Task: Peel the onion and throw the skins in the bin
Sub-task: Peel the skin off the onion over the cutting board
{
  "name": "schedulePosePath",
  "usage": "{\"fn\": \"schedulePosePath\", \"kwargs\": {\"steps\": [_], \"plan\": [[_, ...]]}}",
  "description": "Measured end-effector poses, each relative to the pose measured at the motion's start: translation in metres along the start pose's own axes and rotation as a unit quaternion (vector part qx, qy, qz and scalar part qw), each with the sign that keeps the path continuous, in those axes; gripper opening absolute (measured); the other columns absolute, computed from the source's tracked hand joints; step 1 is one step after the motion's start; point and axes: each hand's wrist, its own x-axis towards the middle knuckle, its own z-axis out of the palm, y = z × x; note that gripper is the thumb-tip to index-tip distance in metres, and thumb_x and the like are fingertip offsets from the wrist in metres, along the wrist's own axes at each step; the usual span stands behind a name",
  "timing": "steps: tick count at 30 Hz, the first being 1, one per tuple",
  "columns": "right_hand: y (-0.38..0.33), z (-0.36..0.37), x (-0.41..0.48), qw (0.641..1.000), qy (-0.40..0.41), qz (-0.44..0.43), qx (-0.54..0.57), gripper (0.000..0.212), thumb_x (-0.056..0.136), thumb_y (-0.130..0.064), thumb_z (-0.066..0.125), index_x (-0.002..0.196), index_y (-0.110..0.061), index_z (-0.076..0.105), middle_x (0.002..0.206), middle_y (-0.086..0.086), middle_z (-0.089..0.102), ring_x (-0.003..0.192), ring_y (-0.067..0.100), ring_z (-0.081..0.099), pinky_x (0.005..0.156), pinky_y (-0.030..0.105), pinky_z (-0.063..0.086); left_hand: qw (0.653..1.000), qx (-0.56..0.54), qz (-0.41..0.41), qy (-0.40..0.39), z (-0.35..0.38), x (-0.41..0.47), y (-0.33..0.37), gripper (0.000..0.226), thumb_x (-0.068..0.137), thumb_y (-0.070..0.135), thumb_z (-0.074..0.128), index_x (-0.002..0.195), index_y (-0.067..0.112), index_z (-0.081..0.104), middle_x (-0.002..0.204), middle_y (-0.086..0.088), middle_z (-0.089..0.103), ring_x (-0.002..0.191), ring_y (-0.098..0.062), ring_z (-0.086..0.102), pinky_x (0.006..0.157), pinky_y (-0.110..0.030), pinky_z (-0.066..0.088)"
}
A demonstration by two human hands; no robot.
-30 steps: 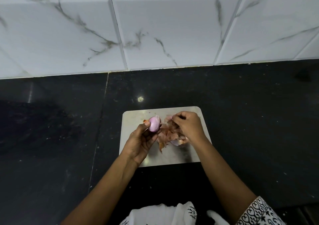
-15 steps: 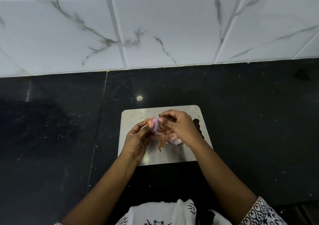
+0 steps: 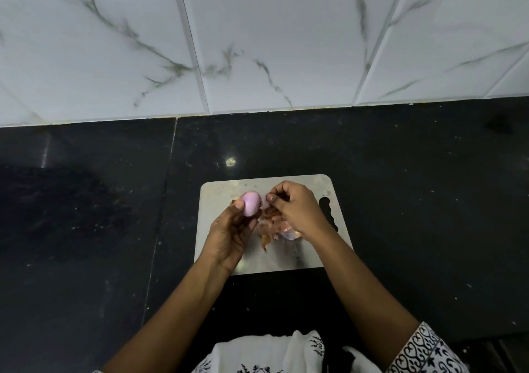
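While held up over the board, onion (image 3: 251, 203): small, light, hard and round, smooth pink all over, looks slippery now, sits up in the fingertips, not lying on anything.
Left hand (image 3: 232, 234): wrapped round the onion from below, thumb on one side, fingers on the other, closed on it.
Best place to hold the onion: round its fat middle, a soft squeeze, not too hard or it may pop out.
Brown bit at the onion's top edge (image 3: 235, 201): maybe a last scrap of skin, too small to be sure.
Right hand (image 3: 296, 211): just beside the onion, fingertips pinched together, maybe on a tiny scrap, cannot tell for sure.
Skins (image 3: 276, 228): thin, dry, papery, very light, easy to tear and blow away, piled on the board under the right hand.
How to pick up the skins: scoop the whole pile in one cupped hand, gently.
Board (image 3: 223, 192): flat, silvery, a handle hole on its right side.
Counter (image 3: 415, 206): dark, bare around the board.
Wall tiles (image 3: 272, 43): white, behind the counter.
Bin: not in view, so must be looked for.
In the way: nothing close by.
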Motion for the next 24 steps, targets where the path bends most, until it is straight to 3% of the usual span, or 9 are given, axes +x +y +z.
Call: {"fn": "schedulePosePath", "kwargs": {"steps": [2,7,14,16,20,24], "plan": [[0.004,-0.001,0.000,0.998,0.027,-0.010,-0.051,0.005,0.088,-0.019,0.061,0.090,-0.015,0.064,0.088,-0.001,0.068,0.084,0.014,0.066,0.081,0.031,0.055,0.999,-0.051,-0.011,-0.007,0.001,-0.002,0.003,0.022,0.092,0.021,0.051,0.105,0.006,0.062,0.082,-0.010,0.075,0.076,-0.018,0.073,0.070,-0.022,0.059],[0.007,-0.005,-0.005,0.994,0.075,-0.048,-0.059,0.009,0.088,-0.012,0.060,0.095,-0.016,0.061,0.087,-0.004,0.065,0.078,0.005,0.062,0.068,0.013,0.048,0.994,-0.089,-0.062,-0.025,0.001,-0.004,0.006,0.037,0.091,0.026,0.051,0.114,0.000,0.062,0.091,-0.018,0.073,0.075,-0.020,0.072,0.071,-0.023,0.059],[0.002,-0.002,-0.010,0.975,-0.042,-0.108,-0.190,0.028,0.087,-0.010,0.057,0.114,-0.015,0.065,0.116,0.005,0.063,0.103,0.021,0.060,0.091,0.035,0.049,0.987,-0.098,-0.112,-0.064,0.001,-0.006,0.008,0.044,0.075,0.022,0.056,0.109,-0.005,0.061,0.098,-0.022,0.068,0.079,-0.027,0.072,0.075,-0.030,0.058],[-0.001,-0.003,-0.012,0.981,-0.019,-0.116,-0.157,0.028,0.088,-0.012,0.056,0.115,-0.016,0.064,0.117,0.004,0.063,0.104,0.019,0.059,0.091,0.032,0.049,0.985,-0.100,-0.118,-0.071,0.002,-0.006,0.009,0.042,0.077,0.021,0.056,0.110,-0.004,0.061,0.098,-0.021,0.069,0.079,-0.027,0.072,0.075,-0.031,0.058],[-0.011,-0.004,-0.019,0.987,0.046,-0.142,-0.067,0.016,0.087,-0.019,0.062,0.101,-0.016,0.070,0.100,-0.001,0.068,0.086,0.007,0.061,0.076,0.015,0.048,0.987,-0.086,-0.114,-0.075,0.001,-0.006,0.009,0.034,0.082,0.020,0.054,0.109,-0.001,0.061,0.095,-0.018,0.070,0.076,-0.024,0.072,0.076,-0.029,0.056],[-0.016,-0.002,-0.022,0.982,0.054,-0.165,-0.079,0.020,0.081,-0.022,0.070,0.100,-0.016,0.072,0.096,-0.001,0.070,0.084,0.008,0.063,0.077,0.023,0.053,0.988,-0.063,-0.106,-0.091,0.000,-0.006,0.008,0.030,0.094,0.021,0.045,0.109,0.001,0.062,0.092,-0.015,0.072,0.077,-0.020,0.073,0.069,-0.024,0.058]]}}
